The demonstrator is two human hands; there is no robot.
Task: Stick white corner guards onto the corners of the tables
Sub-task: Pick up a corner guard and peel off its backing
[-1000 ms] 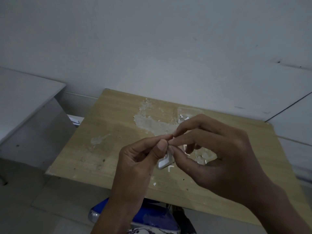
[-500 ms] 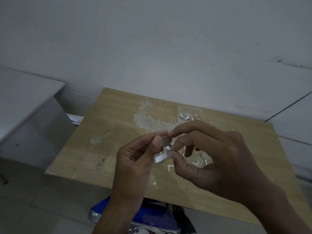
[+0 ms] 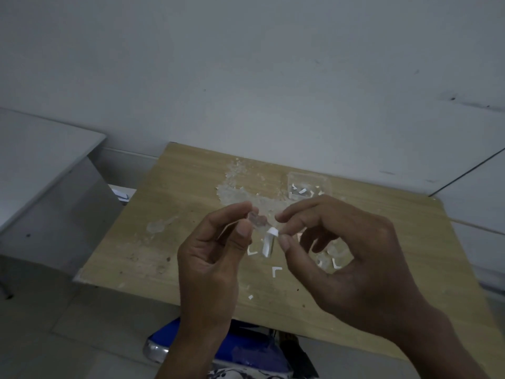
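The left hand (image 3: 210, 258) pinches a clear guard (image 3: 258, 221) above the surface (image 3: 175, 214); the right hand (image 3: 352, 258), at 3 o'clock, pinches its white backing (image 3: 269, 239). Light, stiff, likely slick: best gripped by its edges, off the adhesive.

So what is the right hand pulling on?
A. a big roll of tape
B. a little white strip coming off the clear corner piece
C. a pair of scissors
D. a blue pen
B: the right hand pinches a small white strip between thumb and forefinger, peeling it from the clear corner guard that the left hand holds above the wooden table.
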